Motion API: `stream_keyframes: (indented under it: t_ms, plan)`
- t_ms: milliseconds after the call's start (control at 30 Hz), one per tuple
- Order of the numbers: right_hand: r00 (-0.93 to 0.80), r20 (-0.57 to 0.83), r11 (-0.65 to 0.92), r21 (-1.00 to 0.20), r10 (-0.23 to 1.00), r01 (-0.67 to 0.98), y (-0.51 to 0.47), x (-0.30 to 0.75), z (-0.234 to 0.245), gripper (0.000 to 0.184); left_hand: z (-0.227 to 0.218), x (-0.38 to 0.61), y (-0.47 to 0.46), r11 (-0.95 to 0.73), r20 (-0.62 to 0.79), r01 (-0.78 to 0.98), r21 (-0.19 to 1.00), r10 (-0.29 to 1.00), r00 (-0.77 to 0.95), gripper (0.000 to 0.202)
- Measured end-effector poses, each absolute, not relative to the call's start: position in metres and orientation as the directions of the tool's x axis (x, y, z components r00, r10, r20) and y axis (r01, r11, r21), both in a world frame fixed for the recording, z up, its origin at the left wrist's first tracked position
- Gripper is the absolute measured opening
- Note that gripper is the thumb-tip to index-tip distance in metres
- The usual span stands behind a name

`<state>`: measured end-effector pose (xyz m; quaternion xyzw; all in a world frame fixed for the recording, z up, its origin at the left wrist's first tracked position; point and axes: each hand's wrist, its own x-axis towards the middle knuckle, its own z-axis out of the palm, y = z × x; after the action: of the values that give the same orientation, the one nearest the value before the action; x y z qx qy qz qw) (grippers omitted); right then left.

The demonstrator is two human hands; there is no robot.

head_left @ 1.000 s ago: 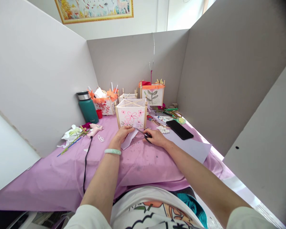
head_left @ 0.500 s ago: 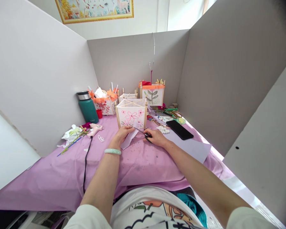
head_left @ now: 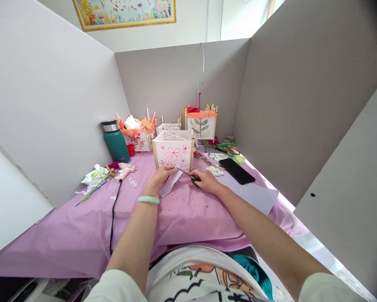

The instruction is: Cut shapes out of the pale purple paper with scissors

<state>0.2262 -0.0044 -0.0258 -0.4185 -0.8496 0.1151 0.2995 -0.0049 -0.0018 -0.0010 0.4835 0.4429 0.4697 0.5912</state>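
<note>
Between the thumb and fingers of my left hand point(head_left: 162, 177) is a strip of pale lilac paper point(head_left: 172, 183), its lower end hanging free toward me. My right hand point(head_left: 205, 181) grips black-handled scissors point(head_left: 195, 179) whose blades point left, their tips at the paper's upper edge by my left fingertips. Whether the blades are parted is too small to tell. Just behind both hands stands a white box-shaped lantern point(head_left: 174, 152) with wooden corner sticks and pink flowers drawn on its front.
At left are a green bottle point(head_left: 116, 142), a pink glue gun point(head_left: 125, 171) with a black cord and a white clip point(head_left: 133, 182). To the right, a phone point(head_left: 237, 171) lies beside a lilac paper sheet point(head_left: 254, 195). A leaf-painted lantern point(head_left: 201, 128) stands behind. Grey panels enclose the table.
</note>
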Motion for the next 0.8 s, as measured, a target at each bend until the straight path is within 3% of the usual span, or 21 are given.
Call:
stream_keyframes:
  t_ms: [500,800]
  plan:
    - [-0.471,0.410,0.622,-0.447,0.781,0.643,-0.0041,0.2262,-0.0252,0.035,0.0039,-0.0032,-0.0071,0.115,-0.092,-0.112,0.987,0.977,0.193,0.010]
    - [-0.469,0.395,0.613,-0.484,0.790,0.625,-0.0104,0.2254,-0.0205,0.039,-0.0003,-0.0053,-0.0007,0.077,-0.059,-0.161,0.984,0.992,0.116,0.014]
